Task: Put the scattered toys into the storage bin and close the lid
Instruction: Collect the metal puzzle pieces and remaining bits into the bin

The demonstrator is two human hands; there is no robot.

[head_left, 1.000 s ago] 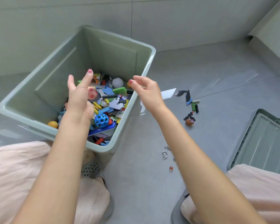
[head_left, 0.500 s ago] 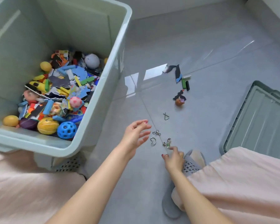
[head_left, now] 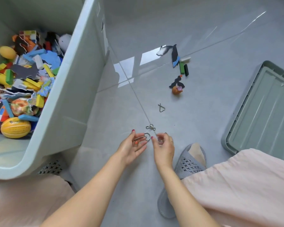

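Observation:
The pale green storage bin [head_left: 75, 82] stands at the left, full of colourful toys. My left hand [head_left: 129, 149] lies palm up low over the floor and holds a metal ring puzzle piece [head_left: 147, 136], with a small red bead [head_left: 136, 142] at its fingers. Close beside it, my right hand [head_left: 164, 149] pinches another small metal piece [head_left: 160, 140]. On the floor just beyond lie a twisted metal puzzle [head_left: 150, 127] and a wire triangle [head_left: 161, 108]. Farther off are an orange ball toy [head_left: 177, 90], black puzzle pieces [head_left: 175, 54] and green and black blocks [head_left: 184, 68].
The bin's lid [head_left: 261, 115] lies upside down on the grey tile floor at the right. A grey slipper [head_left: 189, 163] is right of my right hand. Pink-clothed knees fill the lower left and lower right corners.
Both hands left the bin and dropped to the floor by the metal puzzles. They have picked up small metal pieces, and the view has tilted down and moved closer.

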